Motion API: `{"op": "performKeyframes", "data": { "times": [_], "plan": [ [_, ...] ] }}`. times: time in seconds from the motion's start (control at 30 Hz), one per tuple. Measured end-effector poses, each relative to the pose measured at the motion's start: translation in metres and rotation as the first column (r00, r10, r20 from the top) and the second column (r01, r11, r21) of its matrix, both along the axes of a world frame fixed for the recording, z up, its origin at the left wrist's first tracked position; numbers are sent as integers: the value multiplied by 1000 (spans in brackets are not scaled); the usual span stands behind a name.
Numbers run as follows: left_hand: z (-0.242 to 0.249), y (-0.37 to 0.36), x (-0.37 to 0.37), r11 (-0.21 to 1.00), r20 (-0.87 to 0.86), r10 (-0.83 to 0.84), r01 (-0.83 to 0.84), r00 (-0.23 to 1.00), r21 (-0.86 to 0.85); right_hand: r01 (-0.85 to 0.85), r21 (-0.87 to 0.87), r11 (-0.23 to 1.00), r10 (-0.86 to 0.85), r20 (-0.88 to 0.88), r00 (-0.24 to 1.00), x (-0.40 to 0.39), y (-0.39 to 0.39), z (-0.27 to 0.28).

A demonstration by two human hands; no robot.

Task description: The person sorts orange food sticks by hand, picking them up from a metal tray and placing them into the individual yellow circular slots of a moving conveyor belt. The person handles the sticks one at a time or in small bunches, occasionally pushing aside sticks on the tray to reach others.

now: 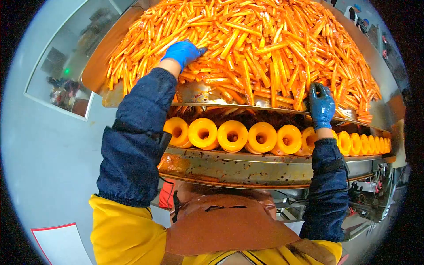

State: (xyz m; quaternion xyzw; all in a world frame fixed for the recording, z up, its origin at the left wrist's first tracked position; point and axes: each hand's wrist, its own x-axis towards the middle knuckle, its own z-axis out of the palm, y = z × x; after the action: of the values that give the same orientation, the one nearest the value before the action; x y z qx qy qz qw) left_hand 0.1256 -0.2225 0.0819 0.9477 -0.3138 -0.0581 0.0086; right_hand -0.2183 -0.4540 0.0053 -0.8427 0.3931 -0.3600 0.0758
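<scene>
We see a broad heap of glossy orange sticks [247, 39], lying at many angles in a metal tray [194, 92], its near edge just behind the tray's front lip. The left hand [183, 53], in a blue glove, lies over the near left part of the heap, back uppermost and fingertips toward the right; we cannot tell whether it grips any sticks. The right hand [322, 106], in a wet, darker-stained blue glove, is at the front lip on the right, its fingers bent down beside the sticks; we cannot tell whether they close on anything. Below the lip we find a row of yellow cylinders [280, 140], each with a round central hole, and nearer still a stained metal ledge [247, 169]. Outward from these we note navy oversleeves [134, 145], a yellow garment [126, 234], a brown apron [229, 227] and, to the left, a pale wall [57, 163] with a framed window [66, 57].
</scene>
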Motion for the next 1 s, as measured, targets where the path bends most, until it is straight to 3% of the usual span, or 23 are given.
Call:
{"op": "performKeyframes", "data": {
  "times": [0.07, 0.17, 0.2, 0.27, 0.3, 0.33, 0.4, 0.47, 0.5, 0.53, 0.6, 0.63, 0.67, 0.73, 0.8, 0.83, 0.93, 1.0],
  "plan": [
    [-15, -10, 16, 1000, 97, -9, 7, 995, 17, 33, 7, 999, -32, -47, 998, 1, -1, 2],
    [-4, -10, 16, 998, -126, 1, 7, 992, 64, 0, -6, 1000, 0, -5, 1000, 0, -2, -1],
    [-6, -5, 21, 998, -126, 0, 9, 992, 67, 2, -3, 1000, -2, -4, 1000, -1, -1, -1],
    [-15, 7, 36, 983, 94, -165, 172, 982, -67, 4, -95, 995, -6, -22, 1000, -1, -1, 0],
    [-12, 14, 35, 976, 36, -173, 177, 984, -124, 7, -92, 996, -9, -22, 1000, -2, -2, -2],
    [-14, 26, 47, 956, -28, -290, 289, 957, -53, 0, -112, 994, -1, -13, 1000, -2, -4, -4],
    [-2, 62, 26, 867, 192, -468, 491, 863, -91, -10, -131, 991, 9, -4, 1000, -1, -4, -5],
    [1, 80, 22, 866, 148, -317, 349, 937, -357, 24, -16, 1000, -25, -30, 999, -1, -1, -1],
    [3, 90, 2, 715, -140, -202, 48, 969, -698, 7, -19, 1000, -7, 1, 1000, -1, 1, 1],
    [3, 97, -5, 717, -141, -197, 45, 970, -696, 2, -16, 1000, -2, 0, 1000, -1, 2, 1],
    [1, 110, -16, 415, -375, -84, -310, 923, -856, 3, -77, 997, -3, 1, 1000, -1, 1, 0],
    [0, 120, -23, 353, -348, -79, -300, 934, -886, 26, -84, 996, -29, -35, 999, -1, 2, 2],
    [-6, 129, -27, 215, -380, -74, -358, 922, -909, 21, -81, 996, -24, -40, 999, -1, 3, 3],
    [-12, 156, -44, 287, -295, 13, -286, 956, -914, 8, -3, 1000, -8, -38, 999, -1, 2, 3],
    [-23, 169, -68, 347, -98, 158, -148, 983, -926, 11, 4, 1000, -10, -56, 998, -1, -2, 0],
    [-30, 170, -88, 372, 91, 196, 12, 976, -928, 19, 20, 1000, -18, -54, 998, -1, -3, -1],
    [-77, 187, -107, 578, 433, 90, 307, 897, -756, 28, 41, 999, -25, -66, 997, 0, -2, 1],
    [-102, 196, -119, 647, 336, 91, 201, 937, -736, 44, 21, 999, -42, -82, 996, 0, 0, 2]
  ]
}}
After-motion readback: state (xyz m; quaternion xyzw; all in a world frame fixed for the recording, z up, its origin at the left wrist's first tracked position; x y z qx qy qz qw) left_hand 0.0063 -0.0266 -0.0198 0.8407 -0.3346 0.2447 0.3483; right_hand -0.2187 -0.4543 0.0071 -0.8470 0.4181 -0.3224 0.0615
